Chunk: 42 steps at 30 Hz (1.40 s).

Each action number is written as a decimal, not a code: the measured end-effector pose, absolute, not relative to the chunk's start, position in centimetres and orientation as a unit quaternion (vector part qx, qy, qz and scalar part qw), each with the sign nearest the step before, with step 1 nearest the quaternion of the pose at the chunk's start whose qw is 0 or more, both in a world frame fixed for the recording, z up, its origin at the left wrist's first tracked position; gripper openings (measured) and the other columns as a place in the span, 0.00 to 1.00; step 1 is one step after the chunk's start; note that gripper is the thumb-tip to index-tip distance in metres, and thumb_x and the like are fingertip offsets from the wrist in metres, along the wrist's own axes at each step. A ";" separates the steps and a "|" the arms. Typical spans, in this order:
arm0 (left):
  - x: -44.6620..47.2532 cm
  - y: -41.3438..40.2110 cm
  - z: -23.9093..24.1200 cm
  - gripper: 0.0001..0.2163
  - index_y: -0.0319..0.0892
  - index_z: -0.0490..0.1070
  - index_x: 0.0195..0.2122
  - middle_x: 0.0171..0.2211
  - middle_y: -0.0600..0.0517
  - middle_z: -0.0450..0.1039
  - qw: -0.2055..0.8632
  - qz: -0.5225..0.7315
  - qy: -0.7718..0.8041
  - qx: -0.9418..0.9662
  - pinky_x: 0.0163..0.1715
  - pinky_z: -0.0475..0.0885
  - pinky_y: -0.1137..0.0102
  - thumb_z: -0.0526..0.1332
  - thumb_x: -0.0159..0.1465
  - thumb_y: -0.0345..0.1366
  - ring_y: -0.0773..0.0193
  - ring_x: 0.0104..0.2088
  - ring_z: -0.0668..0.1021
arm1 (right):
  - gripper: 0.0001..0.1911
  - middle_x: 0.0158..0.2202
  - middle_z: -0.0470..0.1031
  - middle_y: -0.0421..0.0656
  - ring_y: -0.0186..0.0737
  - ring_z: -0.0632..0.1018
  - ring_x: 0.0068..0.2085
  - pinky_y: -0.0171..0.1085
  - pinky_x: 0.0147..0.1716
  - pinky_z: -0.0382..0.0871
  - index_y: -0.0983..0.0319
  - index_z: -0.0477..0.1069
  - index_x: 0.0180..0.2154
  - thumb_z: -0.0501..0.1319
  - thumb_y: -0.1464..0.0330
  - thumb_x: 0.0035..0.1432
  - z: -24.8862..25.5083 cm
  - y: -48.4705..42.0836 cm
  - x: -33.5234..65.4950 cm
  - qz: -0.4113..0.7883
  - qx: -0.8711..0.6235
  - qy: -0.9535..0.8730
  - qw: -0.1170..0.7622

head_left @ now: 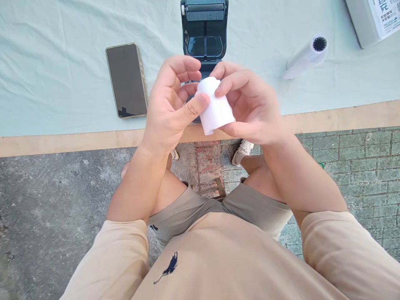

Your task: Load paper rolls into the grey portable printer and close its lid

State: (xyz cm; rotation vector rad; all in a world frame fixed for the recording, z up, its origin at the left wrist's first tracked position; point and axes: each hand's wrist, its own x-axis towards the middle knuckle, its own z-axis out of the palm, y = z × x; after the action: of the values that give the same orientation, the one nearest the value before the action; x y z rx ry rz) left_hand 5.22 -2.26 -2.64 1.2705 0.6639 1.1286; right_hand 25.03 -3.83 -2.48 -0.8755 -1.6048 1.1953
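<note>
A white paper roll (pixel 216 110) is held in front of me, above the table's near edge. My right hand (pixel 250 106) wraps around it from the right, with fingers curled over its top. My left hand (pixel 171 104) pinches its left side, thumb pressed on the roll. Just behind the hands, a dark small printer (pixel 204 29) stands on the table with its lid open and its paper bay showing.
A dark phone (pixel 126 80) lies face up to the left of the printer. A second white roll (pixel 306 56) lies on its side at the right. A grey box (pixel 373 18) sits at the far right corner. The table (pixel 62 83) wears a pale green cloth.
</note>
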 end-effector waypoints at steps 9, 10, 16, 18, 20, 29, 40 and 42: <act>6.0 -0.6 -6.2 0.36 0.49 0.73 0.53 0.44 0.51 0.76 0.670 0.494 0.273 0.482 0.37 0.81 0.64 0.75 0.51 0.65 0.53 0.44 0.85 | 0.25 0.54 0.71 0.43 0.55 0.72 0.60 0.58 0.61 0.73 0.52 0.66 0.40 0.75 0.52 0.47 -2.2 -3.7 24.1 0.436 -0.429 -0.657 0.440; 6.1 -0.5 -6.3 0.34 0.49 0.74 0.53 0.43 0.51 0.76 0.667 0.504 0.250 0.488 0.36 0.81 0.65 0.75 0.52 0.63 0.56 0.42 0.85 | 0.25 0.54 0.71 0.43 0.54 0.72 0.60 0.58 0.62 0.72 0.52 0.65 0.39 0.74 0.50 0.48 -2.2 -3.7 24.0 0.436 -0.422 -0.658 0.446; 6.7 -1.1 -6.1 0.14 0.53 0.78 0.49 0.41 0.56 0.79 0.676 0.542 0.148 0.476 0.34 0.81 0.69 0.70 0.66 0.50 0.65 0.40 0.84 | 0.28 0.53 0.73 0.43 0.54 0.74 0.58 0.56 0.63 0.70 0.51 0.65 0.46 0.69 0.46 0.49 -2.4 -3.6 24.1 0.459 -0.383 -0.648 0.471; 6.9 -1.2 -6.1 0.11 0.51 0.78 0.47 0.42 0.56 0.81 0.673 0.548 0.160 0.470 0.34 0.81 0.69 0.69 0.68 0.49 0.65 0.41 0.84 | 0.27 0.55 0.73 0.42 0.55 0.73 0.60 0.55 0.62 0.71 0.50 0.66 0.49 0.68 0.49 0.50 -2.2 -3.6 24.4 0.455 -0.395 -0.658 0.452; 7.0 -1.1 -6.3 0.13 0.50 0.77 0.46 0.42 0.55 0.82 0.658 0.560 0.187 0.468 0.34 0.81 0.68 0.70 0.66 0.49 0.63 0.41 0.85 | 0.26 0.57 0.72 0.41 0.55 0.72 0.63 0.54 0.61 0.72 0.49 0.66 0.51 0.67 0.52 0.53 -1.9 -3.7 24.7 0.439 -0.394 -0.672 0.447; 7.5 -1.0 -7.4 0.24 0.54 0.72 0.46 0.40 0.54 0.74 0.550 0.610 0.262 0.507 0.39 0.74 0.65 0.74 0.56 0.60 0.62 0.41 0.78 | 0.18 0.45 0.72 0.42 0.45 0.76 0.44 0.44 0.44 0.78 0.51 0.67 0.45 0.67 0.52 0.59 -1.3 -4.5 24.0 0.381 -0.458 -0.673 0.439; 5.3 -0.3 -4.5 0.13 0.49 0.69 0.33 0.34 0.49 0.68 0.395 0.467 0.572 0.547 0.46 0.63 0.62 0.57 0.73 0.48 0.57 0.39 0.71 | 0.11 0.44 0.77 0.42 0.52 0.78 0.51 0.48 0.47 0.76 0.46 0.70 0.44 0.60 0.57 0.59 -3.5 -1.7 26.7 0.385 -0.518 -0.548 0.532; 5.7 -1.0 -3.5 0.17 0.48 0.64 0.28 0.32 0.48 0.67 0.356 0.392 0.617 0.582 0.51 0.61 0.61 0.55 0.74 0.46 0.53 0.43 0.71 | 0.12 0.44 0.77 0.43 0.53 0.78 0.52 0.50 0.49 0.76 0.47 0.70 0.45 0.57 0.54 0.62 -4.6 -1.3 26.7 0.393 -0.522 -0.555 0.515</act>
State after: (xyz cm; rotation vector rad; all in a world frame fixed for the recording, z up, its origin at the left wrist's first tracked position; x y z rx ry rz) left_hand 5.69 -1.02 -3.46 1.5030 1.5941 1.0119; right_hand 26.72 -1.31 -4.59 -1.2547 -1.3343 0.9437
